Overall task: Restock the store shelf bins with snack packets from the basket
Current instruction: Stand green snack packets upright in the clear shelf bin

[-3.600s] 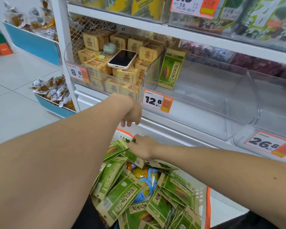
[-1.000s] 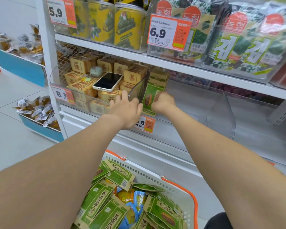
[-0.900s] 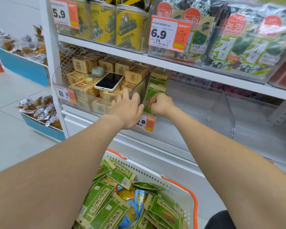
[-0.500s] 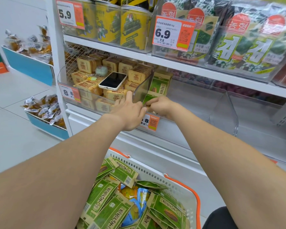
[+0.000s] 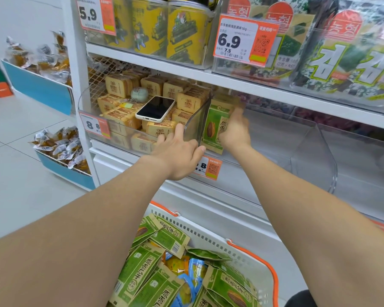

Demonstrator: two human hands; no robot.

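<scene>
A green snack packet (image 5: 214,129) stands upright at the left end of the clear shelf bin (image 5: 297,156), against the smoky divider (image 5: 195,122). My right hand (image 5: 234,129) is inside the bin, pressed on the packet's right side and holding it up. More green packets stand behind it. My left hand (image 5: 180,155) rests on the bin's front rim at the foot of the divider, fingers spread and holding nothing. Below, the white basket (image 5: 231,242) with orange handles holds several green packets (image 5: 140,275) and some blue and yellow ones (image 5: 186,269).
Left of the divider, a bin of tan packets (image 5: 120,116) has a phone (image 5: 155,108) lying on top. An orange price tag (image 5: 210,168) hangs under my left hand. Seaweed packs (image 5: 341,52) fill the shelf above. Blue floor bins (image 5: 62,171) stand at the left.
My right hand has moved from the bin's front rim up and deeper into the bin, standing the green packet against the divider. My left hand stays on the rim.
</scene>
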